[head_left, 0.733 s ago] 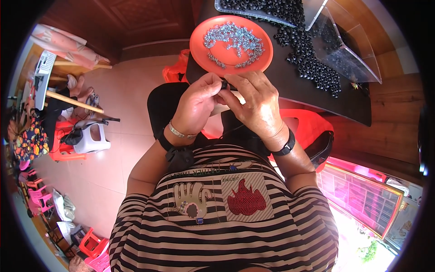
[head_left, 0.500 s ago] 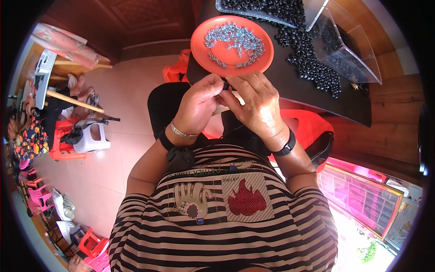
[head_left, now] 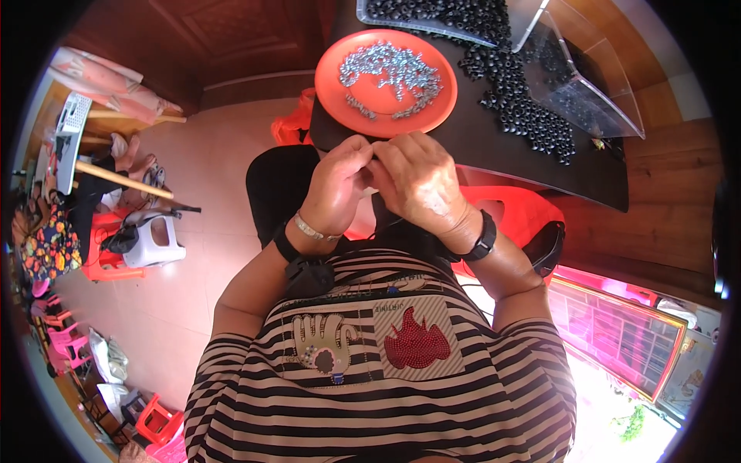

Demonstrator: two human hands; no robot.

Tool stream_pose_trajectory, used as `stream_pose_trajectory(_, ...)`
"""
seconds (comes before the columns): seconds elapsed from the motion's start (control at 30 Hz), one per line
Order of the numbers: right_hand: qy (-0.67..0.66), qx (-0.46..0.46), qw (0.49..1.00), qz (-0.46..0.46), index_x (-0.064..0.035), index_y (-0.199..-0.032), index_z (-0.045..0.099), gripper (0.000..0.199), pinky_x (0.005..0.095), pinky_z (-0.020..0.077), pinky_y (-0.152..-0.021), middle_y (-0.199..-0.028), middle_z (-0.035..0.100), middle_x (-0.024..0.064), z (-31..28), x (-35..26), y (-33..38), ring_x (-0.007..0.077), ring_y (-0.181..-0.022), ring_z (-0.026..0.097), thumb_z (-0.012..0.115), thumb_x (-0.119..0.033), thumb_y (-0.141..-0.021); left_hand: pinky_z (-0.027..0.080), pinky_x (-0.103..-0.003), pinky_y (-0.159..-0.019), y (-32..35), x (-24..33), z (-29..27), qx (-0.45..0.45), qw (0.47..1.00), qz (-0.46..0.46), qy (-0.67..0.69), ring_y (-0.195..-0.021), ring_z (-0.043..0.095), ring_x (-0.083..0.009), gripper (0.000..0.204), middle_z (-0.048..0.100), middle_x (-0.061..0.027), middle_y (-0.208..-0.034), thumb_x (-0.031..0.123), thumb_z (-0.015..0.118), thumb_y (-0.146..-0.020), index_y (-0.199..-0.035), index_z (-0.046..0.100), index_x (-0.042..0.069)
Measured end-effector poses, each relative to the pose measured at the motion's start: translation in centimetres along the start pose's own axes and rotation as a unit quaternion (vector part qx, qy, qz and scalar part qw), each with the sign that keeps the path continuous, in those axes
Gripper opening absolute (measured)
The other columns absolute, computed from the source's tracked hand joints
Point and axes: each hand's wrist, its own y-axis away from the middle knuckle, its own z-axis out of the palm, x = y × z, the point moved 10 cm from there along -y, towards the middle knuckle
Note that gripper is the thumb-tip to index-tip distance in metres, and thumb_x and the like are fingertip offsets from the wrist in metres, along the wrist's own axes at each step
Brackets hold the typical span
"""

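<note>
My left hand point(head_left: 337, 183) and my right hand point(head_left: 419, 180) meet at the fingertips just in front of the table edge. Both are closed in a pinch, and whatever sits between the fingers is covered by them. Right beyond them lies an orange-red plate point(head_left: 332, 100) holding many small silvery metal pieces point(head_left: 395, 69). To the right of the plate, small round black parts point(head_left: 532, 119) are spread over the dark table point(head_left: 478, 147).
A clear plastic box point(head_left: 567, 81) stands at the table's right side. Another clear tray point(head_left: 432, 29) with more black parts lies at the far edge. A red stool point(head_left: 505, 207) is under the table's near side. White and red stools point(head_left: 154, 243) stand on the left.
Both hands have shifted slightly, with the fingertips drawn closer together. A small black piece showed between them earlier; now the fingers cover it. The whole view has moved a little.
</note>
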Motion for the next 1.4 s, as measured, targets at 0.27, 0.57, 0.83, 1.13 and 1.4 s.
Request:
stream_pose_trajectory(0.27, -0.245, 0.024, 0.963, 0.107, -0.0028, -0.097, 0.064, 0.033, 0.0322, 0.0538, -0.069, -0.090, 0.064, 0.0107, -1.5, 2.7, -0.7, 0.0234, -0.078, 0.064, 0.079, -0.005, -0.068, 0.044, -0.033, -0.085, 0.3, 2.8, 2.3, -0.027, 0.997, 0.063, 0.020, -0.090, 0.055, -0.0171, 0.017, 0.055, -0.0069, -0.094, 0.019, 0.043, -0.096, -0.093, 0.049, 0.003)
stream_pose_trajectory(0.57, -0.466, 0.003, 0.854, 0.231, -0.0028, -0.110, 0.064, 0.032, 0.0268, 0.0501, -0.080, -0.097, 0.062, 0.0042, 0.0, 4.3, 1.1, 0.0122, -0.087, 0.061, 0.070, 0.002, -0.079, 0.043, -0.032, -0.084, 0.2, 2.8, 2.6, -0.077, 0.994, 0.044, 0.060, -0.086, 0.052, -0.0150, 0.021, 0.053, -0.0059, -0.093, 0.019, 0.041, -0.097, -0.096, 0.051, 0.001)
stream_pose_trajectory(0.83, -0.480, 0.039, 0.846, 0.229, 0.0003, -0.098, 0.065, 0.015, 0.0266, 0.0491, -0.078, -0.092, 0.063, 0.0048, -1.0, 4.1, 0.8, 0.0131, -0.085, 0.061, 0.068, -0.002, -0.083, 0.042, -0.028, -0.083, 0.2, 3.5, 3.5, -0.081, 0.994, 0.061, -0.037, -0.085, 0.053, -0.0133, 0.021, 0.055, -0.0059, -0.090, 0.020, 0.043, -0.097, -0.098, 0.051, 0.000)
stream_pose_trajectory(1.13, -0.344, 0.096, 0.923, 0.141, -0.0036, -0.098, 0.068, 0.018, 0.0278, 0.0494, -0.076, -0.091, 0.063, 0.0076, -2.5, 3.4, 0.6, 0.0176, -0.086, 0.061, 0.071, -0.003, -0.080, 0.041, -0.026, -0.084, 0.7, 4.1, 3.6, -0.080, 0.990, 0.063, -0.097, -0.087, 0.053, -0.0108, 0.025, 0.056, -0.0039, -0.090, 0.022, 0.046, -0.097, -0.102, 0.052, -0.001)
stream_pose_trajectory(1.4, -0.427, 0.131, 0.883, 0.146, -0.0029, -0.096, 0.067, 0.023, 0.0286, 0.0502, -0.075, -0.094, 0.065, 0.0082, -2.4, 3.6, 1.1, 0.0180, -0.088, 0.062, 0.075, -0.003, -0.075, 0.043, -0.028, -0.070, 2.1, 8.0, 5.0, -0.035, 0.875, 0.219, -0.430, -0.075, 0.051, -0.0139, 0.018, 0.054, -0.0071, -0.087, 0.015, 0.052, -0.094, -0.101, 0.051, -0.002)
